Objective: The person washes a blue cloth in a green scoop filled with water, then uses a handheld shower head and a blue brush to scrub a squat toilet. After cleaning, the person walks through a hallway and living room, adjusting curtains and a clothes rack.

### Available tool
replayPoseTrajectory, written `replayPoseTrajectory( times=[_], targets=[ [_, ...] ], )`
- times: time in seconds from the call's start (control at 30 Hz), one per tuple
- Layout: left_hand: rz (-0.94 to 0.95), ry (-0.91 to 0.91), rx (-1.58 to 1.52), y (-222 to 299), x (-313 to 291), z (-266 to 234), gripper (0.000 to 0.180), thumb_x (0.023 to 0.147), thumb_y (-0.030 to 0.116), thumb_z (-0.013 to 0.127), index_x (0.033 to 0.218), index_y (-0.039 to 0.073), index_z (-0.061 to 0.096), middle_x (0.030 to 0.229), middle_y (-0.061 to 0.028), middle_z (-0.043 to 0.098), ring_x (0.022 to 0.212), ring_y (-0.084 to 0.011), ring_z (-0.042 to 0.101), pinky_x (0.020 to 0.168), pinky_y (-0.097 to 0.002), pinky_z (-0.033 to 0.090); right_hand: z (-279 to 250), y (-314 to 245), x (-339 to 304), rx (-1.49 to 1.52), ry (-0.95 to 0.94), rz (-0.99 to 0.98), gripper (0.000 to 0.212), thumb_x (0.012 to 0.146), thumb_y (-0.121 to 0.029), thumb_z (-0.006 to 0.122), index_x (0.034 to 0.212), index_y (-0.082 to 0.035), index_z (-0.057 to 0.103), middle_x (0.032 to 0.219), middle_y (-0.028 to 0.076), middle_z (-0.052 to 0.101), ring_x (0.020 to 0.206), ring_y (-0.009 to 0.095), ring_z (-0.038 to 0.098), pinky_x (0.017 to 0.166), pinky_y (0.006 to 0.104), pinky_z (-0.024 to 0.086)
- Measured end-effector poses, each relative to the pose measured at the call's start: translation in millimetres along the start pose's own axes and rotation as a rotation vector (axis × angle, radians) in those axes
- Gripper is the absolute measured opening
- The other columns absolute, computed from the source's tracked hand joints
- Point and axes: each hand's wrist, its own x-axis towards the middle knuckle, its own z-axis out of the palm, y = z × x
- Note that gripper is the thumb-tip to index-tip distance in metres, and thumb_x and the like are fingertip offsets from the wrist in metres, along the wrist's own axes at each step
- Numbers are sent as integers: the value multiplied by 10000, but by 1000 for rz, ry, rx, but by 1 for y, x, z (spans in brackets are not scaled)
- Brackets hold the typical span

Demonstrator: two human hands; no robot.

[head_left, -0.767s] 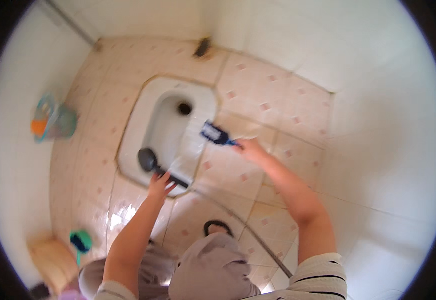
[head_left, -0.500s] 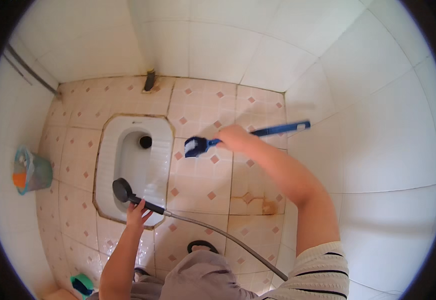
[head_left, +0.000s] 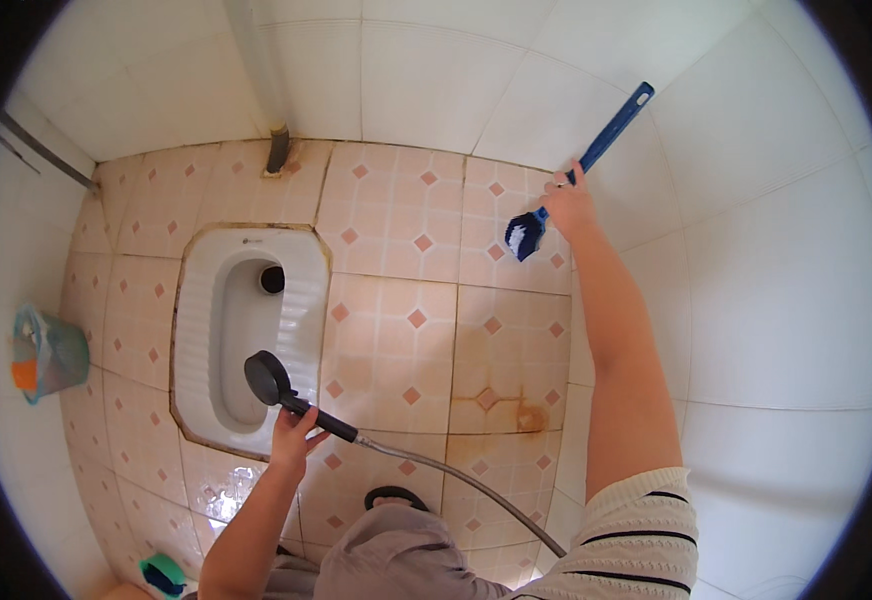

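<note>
My left hand [head_left: 296, 436] is closed around the handle of a dark grey shower head [head_left: 269, 378], held over the near end of a white squat toilet [head_left: 301, 290]. A metal hose [head_left: 456, 478] runs from the handle down to the right. No water shows coming from it. Far to the right, my right hand [head_left: 568, 205] grips a blue long-handled scrub brush [head_left: 616, 125] near its head. The handle points up and away along the wall. Its dark blue head with white bristles [head_left: 523, 236] hangs over the floor tiles near the far right corner.
A bin with a light blue liner [head_left: 61, 352] and something orange in it stands by the left wall. A green container [head_left: 163, 573] sits at the lower left. A dark pipe stub [head_left: 277, 150] rises by the back wall. Wet tiles [head_left: 226, 492] shine below the toilet.
My right hand has carried the brush away from beside the toilet toward the far right corner, its handle swinging upward. My left hand and the shower head have shifted slightly right.
</note>
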Motion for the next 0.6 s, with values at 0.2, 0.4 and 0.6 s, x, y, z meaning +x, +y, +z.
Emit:
replayPoseTrajectory(
  times=[0.2,0.4,0.6],
  targets=[
    [-55,-5,43,-16,6,-18,244,889,124,594,1084,104,449,1042,-39,525,978,-192,567,814,-423,549,-5,-2,-1,8,-81,146,261,808,-150,575,1044,-207,671,1366,12,434,1336,250,322,1104,587,87],
    [-85,9,-17,-12,19,-19,229,887,145,603,1057,111,453,1002,-27,526,963,-187,566,827,-431,535,-58,-136,-5,362,264,83,502,766,-173,624,1249,-162,487,1277,144,429,1118,327,449,940,557,291],
    [-136,29,159,46,1,-35,248,837,246,669,995,181,489,980,19,558,932,-167,559,815,-426,420,-203,-330,-36,1184,161,-17,297,789,-109,594,1036,0,471,1075,193,439,824,344,575,581,426,509]
  ],
)
